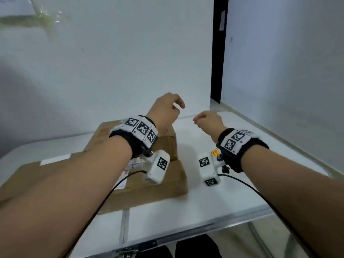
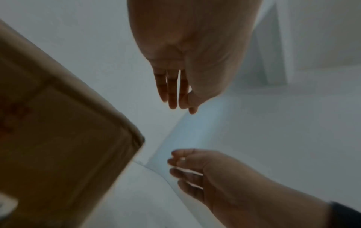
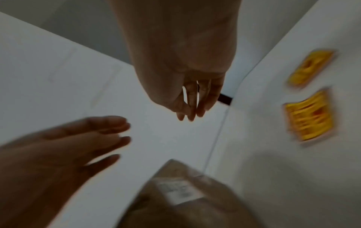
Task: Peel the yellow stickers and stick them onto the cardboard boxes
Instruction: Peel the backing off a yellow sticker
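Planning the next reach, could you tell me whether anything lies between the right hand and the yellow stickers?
Nothing visible does. The right hand, holding nothing, hangs above the white table, and the yellow stickers lie on it off to one side, with only bare tabletop between.

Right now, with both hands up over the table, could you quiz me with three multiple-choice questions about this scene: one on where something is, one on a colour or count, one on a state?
1. Where do the cardboard boxes sit?
A. on the person's left part of the table
B. on the floor
C. against the right wall

2. How many yellow stickers show in the right wrist view?
A. none
B. two
C. five

3. What is the left hand doing?
A. gripping a box
B. holding nothing, raised
C. pressing a sticker down

Answers: 1 A, the boxes lie under the left forearm on the white table. 2 B, two yellow patches lie side by side. 3 B, its fingers hang loose, as do those of the right hand.
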`<control>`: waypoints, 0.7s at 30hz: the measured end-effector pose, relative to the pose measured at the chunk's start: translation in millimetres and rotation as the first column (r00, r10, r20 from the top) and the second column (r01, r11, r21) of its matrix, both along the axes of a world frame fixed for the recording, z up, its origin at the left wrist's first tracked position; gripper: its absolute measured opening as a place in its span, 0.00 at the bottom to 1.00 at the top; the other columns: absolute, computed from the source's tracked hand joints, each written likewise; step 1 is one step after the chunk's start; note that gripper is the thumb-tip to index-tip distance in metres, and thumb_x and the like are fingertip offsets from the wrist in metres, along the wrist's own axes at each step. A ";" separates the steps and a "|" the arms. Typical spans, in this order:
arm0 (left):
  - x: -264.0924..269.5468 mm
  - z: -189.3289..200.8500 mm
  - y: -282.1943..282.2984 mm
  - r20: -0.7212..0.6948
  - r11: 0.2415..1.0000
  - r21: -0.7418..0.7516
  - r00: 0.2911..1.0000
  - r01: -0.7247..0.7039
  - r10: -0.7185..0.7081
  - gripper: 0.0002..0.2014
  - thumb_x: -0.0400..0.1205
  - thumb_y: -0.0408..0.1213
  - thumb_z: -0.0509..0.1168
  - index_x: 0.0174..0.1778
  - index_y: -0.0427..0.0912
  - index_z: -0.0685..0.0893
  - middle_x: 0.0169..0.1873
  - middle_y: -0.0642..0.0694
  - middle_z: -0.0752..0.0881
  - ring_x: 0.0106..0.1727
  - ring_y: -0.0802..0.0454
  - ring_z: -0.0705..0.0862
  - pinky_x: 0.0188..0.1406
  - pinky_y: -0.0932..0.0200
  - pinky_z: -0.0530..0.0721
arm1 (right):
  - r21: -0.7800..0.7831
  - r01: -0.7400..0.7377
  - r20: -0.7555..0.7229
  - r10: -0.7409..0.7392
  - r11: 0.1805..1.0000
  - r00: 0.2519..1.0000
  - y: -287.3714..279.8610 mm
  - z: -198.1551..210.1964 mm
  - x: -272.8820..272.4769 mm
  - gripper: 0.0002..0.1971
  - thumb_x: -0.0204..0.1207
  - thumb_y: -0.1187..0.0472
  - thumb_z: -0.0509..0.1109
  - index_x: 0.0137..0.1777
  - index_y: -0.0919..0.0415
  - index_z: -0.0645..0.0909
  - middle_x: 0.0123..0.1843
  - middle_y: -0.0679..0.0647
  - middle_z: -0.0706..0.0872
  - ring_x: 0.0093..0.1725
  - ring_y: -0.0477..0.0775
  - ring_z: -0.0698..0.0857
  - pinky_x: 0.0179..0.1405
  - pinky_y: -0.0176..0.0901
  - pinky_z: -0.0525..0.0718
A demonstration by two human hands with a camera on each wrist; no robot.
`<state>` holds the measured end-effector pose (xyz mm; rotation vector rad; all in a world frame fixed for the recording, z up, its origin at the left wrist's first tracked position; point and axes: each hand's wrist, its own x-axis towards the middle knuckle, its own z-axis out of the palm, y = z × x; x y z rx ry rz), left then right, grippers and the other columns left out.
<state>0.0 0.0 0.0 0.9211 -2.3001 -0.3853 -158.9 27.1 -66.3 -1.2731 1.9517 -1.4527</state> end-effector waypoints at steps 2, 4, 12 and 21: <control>-9.7 -9.1 12.8 0.070 0.999 -0.001 0.996 0.054 -0.054 0.13 0.82 0.28 0.56 0.53 0.45 0.84 0.54 0.49 0.80 0.48 0.52 0.81 0.49 0.65 0.79 | 0.079 0.085 -0.021 -0.084 0.993 0.996 18.3 -18.5 -18.5 0.15 0.76 0.71 0.58 0.44 0.58 0.86 0.58 0.58 0.88 0.60 0.58 0.84 0.61 0.48 0.82; -18.7 -24.1 25.9 0.159 0.996 -0.013 0.984 0.084 -0.081 0.13 0.84 0.30 0.56 0.55 0.46 0.84 0.52 0.52 0.78 0.41 0.58 0.79 0.41 0.77 0.72 | 0.170 0.150 -0.033 -0.146 0.974 0.989 31.4 -47.7 -41.7 0.16 0.75 0.72 0.57 0.43 0.57 0.85 0.59 0.58 0.88 0.61 0.59 0.83 0.61 0.49 0.83; -34.3 -68.4 20.6 0.200 0.994 0.049 0.974 0.102 -0.109 0.14 0.82 0.30 0.56 0.49 0.48 0.86 0.47 0.55 0.80 0.46 0.55 0.78 0.42 0.63 0.70 | 0.384 0.107 -0.232 -0.016 0.917 0.972 27.7 -80.2 -58.6 0.11 0.73 0.66 0.69 0.53 0.56 0.85 0.63 0.55 0.85 0.65 0.57 0.82 0.62 0.46 0.81; -42.1 -90.3 27.2 0.031 0.941 0.275 0.977 0.197 -0.213 0.14 0.80 0.28 0.58 0.41 0.50 0.86 0.53 0.50 0.87 0.48 0.52 0.87 0.40 0.68 0.81 | 0.474 0.105 -0.344 0.075 0.874 0.936 25.2 -97.9 -55.7 0.18 0.72 0.64 0.74 0.61 0.61 0.78 0.61 0.59 0.84 0.61 0.59 0.82 0.54 0.47 0.79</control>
